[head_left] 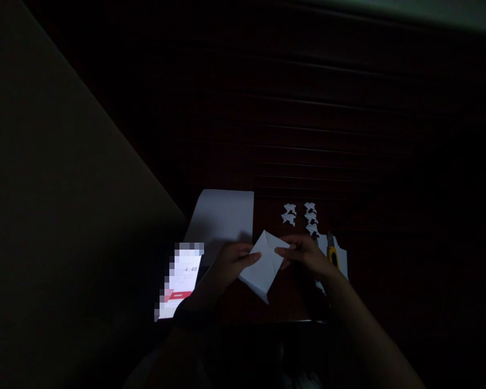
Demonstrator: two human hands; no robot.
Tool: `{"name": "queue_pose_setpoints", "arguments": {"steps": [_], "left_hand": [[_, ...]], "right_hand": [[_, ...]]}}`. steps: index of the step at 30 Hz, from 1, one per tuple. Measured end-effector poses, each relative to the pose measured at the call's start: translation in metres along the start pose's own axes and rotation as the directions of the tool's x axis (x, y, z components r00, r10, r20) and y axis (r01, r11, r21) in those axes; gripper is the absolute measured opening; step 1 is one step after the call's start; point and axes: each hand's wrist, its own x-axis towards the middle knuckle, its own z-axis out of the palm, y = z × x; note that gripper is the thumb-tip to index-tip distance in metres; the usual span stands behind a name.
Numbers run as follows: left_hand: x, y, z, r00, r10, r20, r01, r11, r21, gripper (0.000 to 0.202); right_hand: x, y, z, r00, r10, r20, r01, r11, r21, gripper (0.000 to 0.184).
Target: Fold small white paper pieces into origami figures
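Observation:
In dim light, a white square of creased paper [263,265] is held over a dark table [295,297]. My left hand [230,265] grips its left edge, thumb on top and fingers curled beneath. My right hand [303,254] pinches its right corner with thumb and forefinger. The sheet is tilted like a diamond, with a fold line running across it.
Several small folded white paper figures [299,216] lie in two columns behind the hands. A yellow utility knife [332,254] rests on white paper scraps at right. A blank white sheet [222,216] lies at left, a lit phone screen [182,281] before it. A pale wall [56,216] stands at left.

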Motion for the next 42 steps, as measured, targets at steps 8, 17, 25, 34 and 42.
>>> {"name": "queue_pose_setpoints", "arguments": {"steps": [8,17,25,34,42], "left_hand": [[-0.002,0.002,-0.007,1.000,-0.004,0.005,0.003,0.999,0.039,0.030],[-0.003,0.006,-0.008,1.000,-0.006,0.006,0.006,0.999,0.054,0.028],[-0.003,0.002,-0.009,1.000,-0.020,-0.013,0.021,0.999,0.047,0.027],[-0.007,0.010,-0.009,1.000,-0.014,0.021,0.014,1.000,0.026,0.029],[-0.012,0.020,-0.008,0.998,0.048,0.043,-0.049,0.998,0.033,0.026]], "right_hand": [[-0.003,-0.001,-0.004,0.999,0.010,0.036,-0.013,0.996,0.093,0.033],[-0.003,-0.001,-0.008,1.000,0.007,0.025,-0.008,1.000,0.018,0.038],[-0.005,-0.002,-0.012,0.999,0.017,0.045,-0.019,0.998,0.056,0.030],[-0.007,-0.002,-0.016,0.999,0.006,0.039,-0.009,0.998,0.060,0.031],[-0.006,0.000,-0.019,0.999,-0.039,0.019,0.038,0.998,0.056,0.017]]}}
